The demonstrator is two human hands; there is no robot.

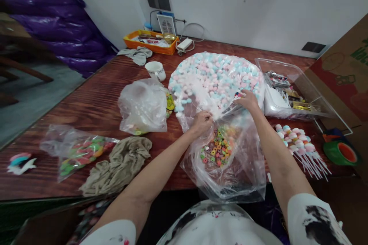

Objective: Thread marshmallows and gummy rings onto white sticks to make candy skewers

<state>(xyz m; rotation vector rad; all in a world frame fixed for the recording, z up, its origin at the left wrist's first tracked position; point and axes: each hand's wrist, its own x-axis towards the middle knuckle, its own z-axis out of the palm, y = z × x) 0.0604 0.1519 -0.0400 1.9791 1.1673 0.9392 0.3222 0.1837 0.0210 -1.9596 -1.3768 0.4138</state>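
Observation:
A large clear plastic bag [218,72] full of pink, white and blue candies lies on the table. My left hand [202,121] pinches the gathered plastic at the bag's near end. My right hand [247,100] is closed at the right side of the bag, with a small colourful packet [238,95] at its fingertips. Below my hands, a clear bag [217,147] of colourful ring-shaped cereal lies at the table's front, its loose plastic hanging over the edge.
At the left are a white mug [155,71], a bag of green and red candies [86,151] and a crumpled cloth [120,164]. At the right are a clear tray [299,111], marshmallow sticks [299,141] and green tape [336,152]. An orange tray [163,49] stands behind.

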